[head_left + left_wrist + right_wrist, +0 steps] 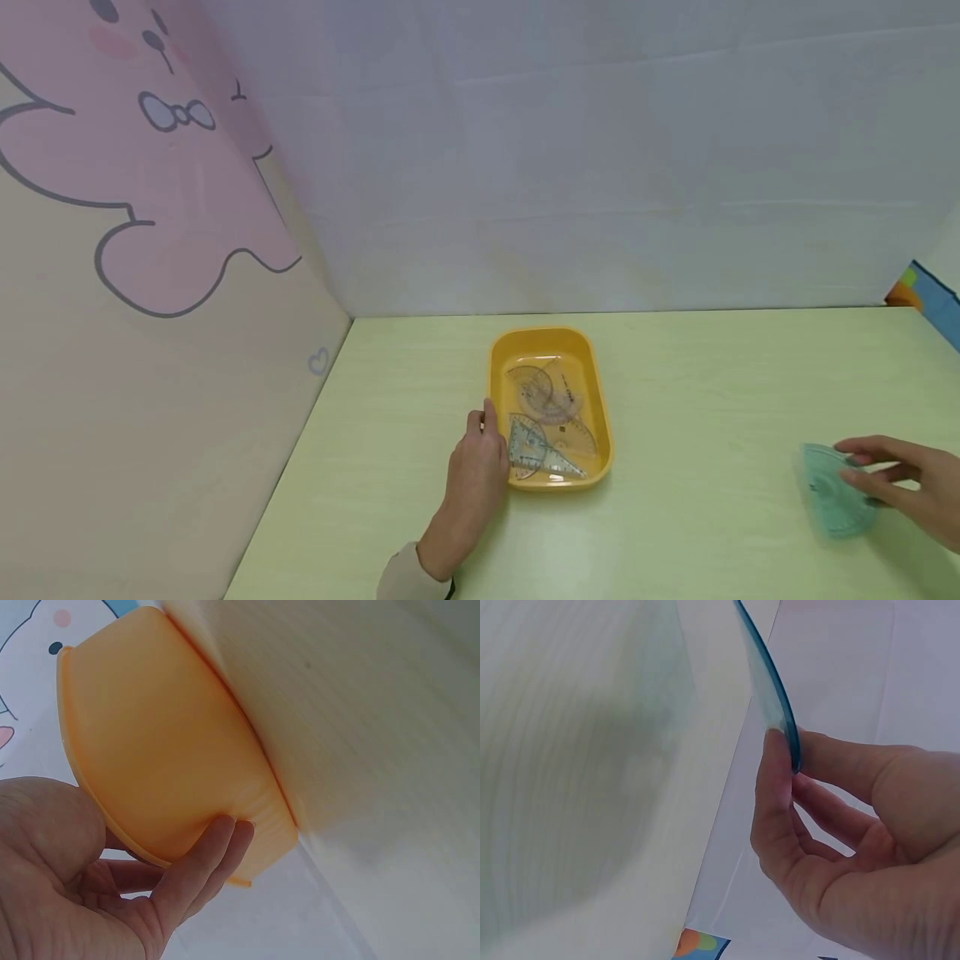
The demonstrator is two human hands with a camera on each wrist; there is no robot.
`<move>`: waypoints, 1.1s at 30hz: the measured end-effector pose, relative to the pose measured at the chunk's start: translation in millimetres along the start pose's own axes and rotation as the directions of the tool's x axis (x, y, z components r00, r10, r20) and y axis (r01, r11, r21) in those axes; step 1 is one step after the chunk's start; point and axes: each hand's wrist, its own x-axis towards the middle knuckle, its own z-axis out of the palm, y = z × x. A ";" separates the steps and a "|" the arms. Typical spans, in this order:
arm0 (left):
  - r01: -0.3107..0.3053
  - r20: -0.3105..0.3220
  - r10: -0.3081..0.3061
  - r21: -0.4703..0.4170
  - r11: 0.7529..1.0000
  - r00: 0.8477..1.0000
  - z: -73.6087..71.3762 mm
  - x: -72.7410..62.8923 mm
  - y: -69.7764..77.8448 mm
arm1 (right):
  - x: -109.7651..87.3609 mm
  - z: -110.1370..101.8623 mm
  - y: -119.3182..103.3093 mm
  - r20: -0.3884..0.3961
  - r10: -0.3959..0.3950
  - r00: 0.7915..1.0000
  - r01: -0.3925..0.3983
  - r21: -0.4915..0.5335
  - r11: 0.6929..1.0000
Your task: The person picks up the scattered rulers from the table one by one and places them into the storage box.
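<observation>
A yellow plastic tray [551,343] sits on the table, holding several clear protractors and a set square [551,458]. My left hand [477,462] grips its left side at the rim; in the left wrist view two fingertips [225,825] press against the outer wall. Off to the right, my right hand [911,483] pinches a translucent green protractor [828,492] by its curved edge, between thumb and fingers. Seen edge-on in the right wrist view, the protractor [776,682] is raised above the table, its greenish shadow beside it.
The pale green table [705,400] meets a whitish cloth backdrop [600,167] behind the tray. A wall with a pink cartoon bear [172,167] stands on the left. Something blue and orange [930,300] shows at the far right corner.
</observation>
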 end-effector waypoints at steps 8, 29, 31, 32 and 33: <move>-0.002 0.004 0.002 0.015 1.000 1.000 0.6 0.0 0.1 | 3.5 0.0 -9.9 0.027 -0.003 1.000 0.003 -0.002 1.000; 0.006 0.010 -0.006 0.011 1.000 1.000 -1.1 -1.1 1.1 | 9.4 0.5 -39.1 -0.100 -0.114 0.988 0.112 -0.027 0.993; 0.012 0.016 -0.012 0.013 1.000 1.000 -0.4 -1.1 0.7 | 9.5 1.5 -42.4 -0.116 -0.117 0.986 0.115 -0.024 0.993; 0.015 0.021 -0.016 0.013 1.000 1.000 -0.3 -0.9 0.7 | 9.4 2.0 -43.9 -0.121 -0.117 0.986 0.116 -0.021 0.993; 0.019 0.026 -0.020 0.013 1.000 0.999 -0.3 -0.8 0.7 | 9.2 2.6 -44.9 -0.127 -0.120 0.985 0.119 -0.017 0.993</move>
